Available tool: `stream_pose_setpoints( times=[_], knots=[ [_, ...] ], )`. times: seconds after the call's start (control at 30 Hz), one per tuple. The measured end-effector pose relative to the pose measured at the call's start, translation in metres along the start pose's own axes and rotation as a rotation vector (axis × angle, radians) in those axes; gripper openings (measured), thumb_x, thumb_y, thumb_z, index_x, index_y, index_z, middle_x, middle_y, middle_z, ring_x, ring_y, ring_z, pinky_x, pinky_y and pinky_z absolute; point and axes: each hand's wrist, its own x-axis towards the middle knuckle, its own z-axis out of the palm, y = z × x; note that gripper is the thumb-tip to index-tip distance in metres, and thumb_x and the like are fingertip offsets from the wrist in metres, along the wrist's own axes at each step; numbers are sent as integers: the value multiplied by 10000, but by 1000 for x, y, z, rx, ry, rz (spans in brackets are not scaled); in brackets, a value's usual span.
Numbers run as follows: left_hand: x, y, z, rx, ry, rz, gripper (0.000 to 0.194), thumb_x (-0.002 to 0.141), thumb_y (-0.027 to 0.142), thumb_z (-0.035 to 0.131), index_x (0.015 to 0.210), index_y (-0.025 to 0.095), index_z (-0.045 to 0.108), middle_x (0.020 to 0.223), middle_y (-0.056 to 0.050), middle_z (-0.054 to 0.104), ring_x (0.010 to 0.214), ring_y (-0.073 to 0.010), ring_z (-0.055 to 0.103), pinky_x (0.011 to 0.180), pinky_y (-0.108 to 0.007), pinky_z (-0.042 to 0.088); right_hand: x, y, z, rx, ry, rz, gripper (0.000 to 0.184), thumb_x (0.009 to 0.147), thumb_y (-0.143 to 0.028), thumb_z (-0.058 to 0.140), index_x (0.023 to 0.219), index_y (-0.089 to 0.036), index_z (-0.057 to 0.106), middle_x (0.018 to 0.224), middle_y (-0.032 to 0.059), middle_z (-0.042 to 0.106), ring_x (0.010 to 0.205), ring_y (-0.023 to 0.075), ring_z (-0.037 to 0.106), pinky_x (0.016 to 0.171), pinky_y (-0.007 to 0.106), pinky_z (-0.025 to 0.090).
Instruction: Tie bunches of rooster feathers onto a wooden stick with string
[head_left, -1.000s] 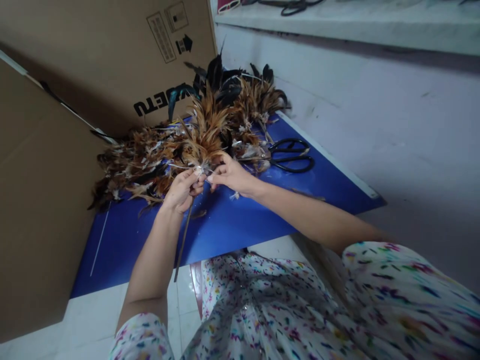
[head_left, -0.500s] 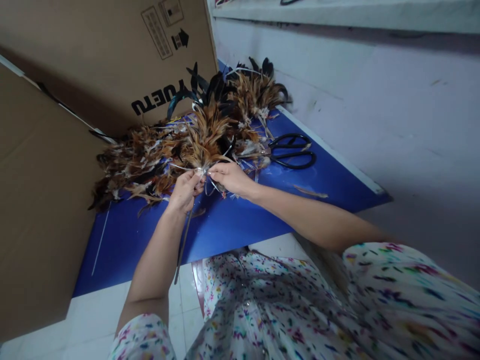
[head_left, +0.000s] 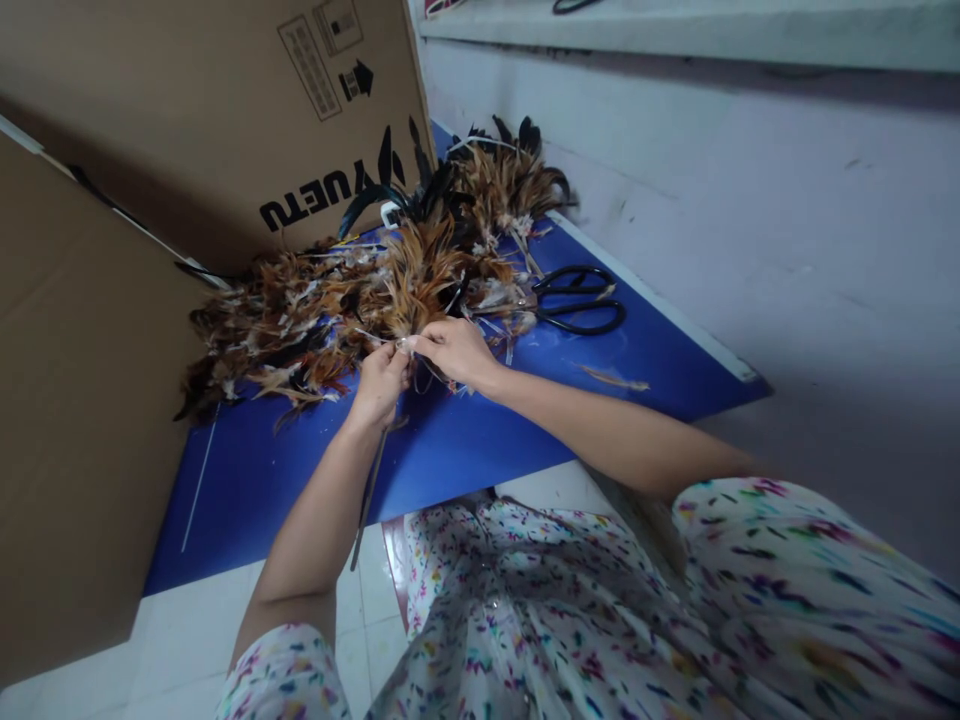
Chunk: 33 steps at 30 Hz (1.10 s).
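Note:
My left hand [head_left: 381, 383] is closed round the base of a feather duster [head_left: 421, 270], brown feathers with long dark ones at the far end. Its thin stick [head_left: 369, 500] runs out below that hand toward my body. Fingertips of my right hand [head_left: 457, 352] pinch at the duster's bound neck, right against the left thumb. A thin pale strip [head_left: 365, 333] shows at the neck; its end inside the fingers is hidden. Just right of the hands lie black-handled scissors [head_left: 579, 300], their blades partly covered by feathers.
Loose brown feathers [head_left: 255, 330] are heaped across the left of the blue table [head_left: 465, 450]. Another feather bundle [head_left: 499, 180] lies behind, by the wall [head_left: 675, 220]. A big cardboard box [head_left: 210, 120] walls off the left and back. One stray feather [head_left: 615, 378] lies front right.
The duster's dark tips have shifted and swung a little, and the neck is now more covered by my fingers. Both hands have drawn closer together there. The view has moved slightly.

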Motion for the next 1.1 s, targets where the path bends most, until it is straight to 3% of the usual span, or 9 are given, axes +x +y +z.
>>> stream_pose_setpoints(
  times=[0.13, 0.27, 0.43, 0.5, 0.67, 0.83, 1.1],
  knots=[
    [-2, -2, 6, -2, 28, 6, 215, 753, 267, 651, 661, 158, 490, 522, 59, 411, 425, -33, 351, 366, -143, 204, 0, 2, 0, -8, 27, 51, 270, 799, -410, 619, 701, -190, 742, 594, -20, 597, 582, 88, 458, 580, 242, 280],
    [0, -4, 6, 5, 82, 0, 240, 822, 341, 547, 675, 151, 547, 541, 13, 502, 421, -80, 445, 350, -182, 295, 0, 2, -1, -33, 25, 64, 261, 794, -396, 615, 698, -197, 753, 598, -10, 615, 573, 93, 467, 565, 250, 279],
    [5, -10, 0, 202, 187, 42, 299, 878, 368, 480, 703, 153, 592, 535, -3, 568, 428, -122, 529, 428, -236, 423, -1, 0, -1, -43, 7, 88, 253, 787, -415, 633, 748, -209, 775, 608, -6, 634, 572, 95, 482, 573, 248, 305],
    [5, -11, -3, 403, 219, 133, 321, 885, 362, 473, 678, 156, 607, 539, -12, 587, 458, -138, 557, 479, -256, 450, -1, 1, -1, -51, 7, 93, 253, 785, -417, 639, 753, -208, 778, 617, -3, 642, 576, 96, 488, 575, 248, 310],
    [4, -13, -10, 854, 305, 544, 277, 891, 304, 507, 726, 161, 677, 748, -63, 707, 717, -171, 653, 721, -281, 484, 0, 3, -1, -70, 3, 80, 236, 775, -394, 646, 743, -201, 777, 625, -1, 652, 584, 98, 502, 578, 249, 314],
    [2, -17, -12, 895, 253, 723, 234, 904, 312, 531, 809, 183, 701, 844, -66, 693, 834, -161, 628, 804, -266, 461, 0, 2, -4, -114, 8, 96, 207, 765, -346, 644, 730, -185, 770, 641, 15, 665, 637, 113, 554, 600, 242, 341],
    [10, -25, -19, 842, 154, 819, 180, 869, 324, 592, 788, 214, 709, 906, -69, 655, 858, -155, 605, 792, -253, 461, 2, 5, -8, -125, -82, 103, 202, 780, -330, 653, 726, -171, 765, 601, 4, 620, 579, 92, 483, 557, 236, 308]
  ],
)
